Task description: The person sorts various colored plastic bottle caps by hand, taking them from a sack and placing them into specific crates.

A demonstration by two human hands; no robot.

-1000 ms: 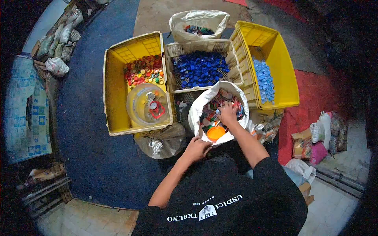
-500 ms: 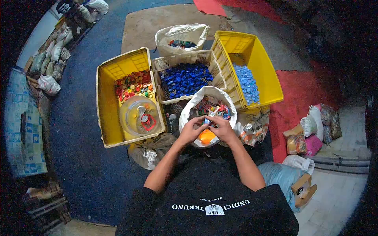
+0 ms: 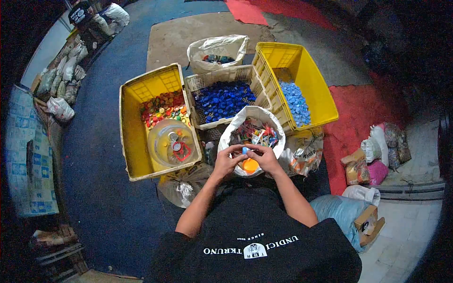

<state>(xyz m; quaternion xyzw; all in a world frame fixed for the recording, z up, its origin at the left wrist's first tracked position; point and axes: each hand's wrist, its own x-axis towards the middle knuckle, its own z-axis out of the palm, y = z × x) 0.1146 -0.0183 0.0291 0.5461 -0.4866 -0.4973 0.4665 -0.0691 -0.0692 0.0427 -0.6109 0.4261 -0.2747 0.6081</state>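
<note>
A small light blue bottle cap (image 3: pixel 245 150) is pinched between the fingertips of my left hand (image 3: pixel 227 161) and my right hand (image 3: pixel 265 159). Both hands meet over the near part of an open white sack (image 3: pixel 279 134). Thin red, white and blue plastic pieces (image 3: pixel 259 133) lie in the sack. Just below my fingers, a round orange piece (image 3: pixel 250 165) shows inside it. My fingers partly cover the cap, so its full shape is hidden.
Beyond the sack stands a white crate (image 3: pixel 219 124) of dark blue caps. A yellow bin (image 3: pixel 124 134) at left holds mixed caps and a clear jug (image 3: pixel 160 146); another yellow bin (image 3: pixel 321 94) at right holds light blue caps. Behind is a white bag (image 3: pixel 217 45).
The view has shifted slightly. My hands stay together over the sack, and their fingers have moved a little around the light blue bottle cap.
</note>
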